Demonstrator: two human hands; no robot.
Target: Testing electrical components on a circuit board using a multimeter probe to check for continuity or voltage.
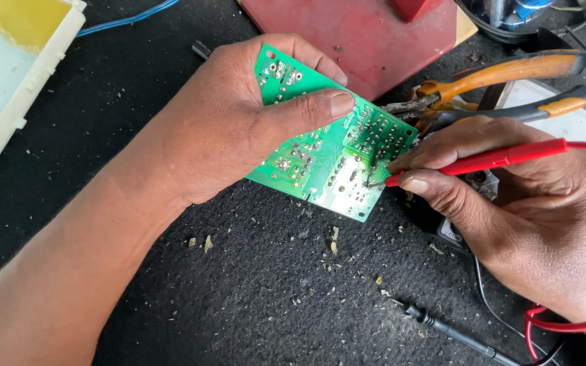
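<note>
Probing is in hand: the left hand [225,125] fingers clamp the green circuit board [327,146], solder side up, above the tabletop [266,291]. The right hand [510,203] fingers pinch the red test probe [483,161], tip on a joint just beyond the left thumb; any shift to a neighbouring joint calls for a steady board.

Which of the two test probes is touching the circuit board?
The red probe, held in the right hand; the black probe lies unused on the mat.

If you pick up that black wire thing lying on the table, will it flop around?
Probably partly. The black probe has a straight handle that looks stiff, so that part should stay rigid. Its thin cable curves loosely, so it would likely dangle. It lies flat on the rough black mat, so it seems unlikely to roll.
</note>
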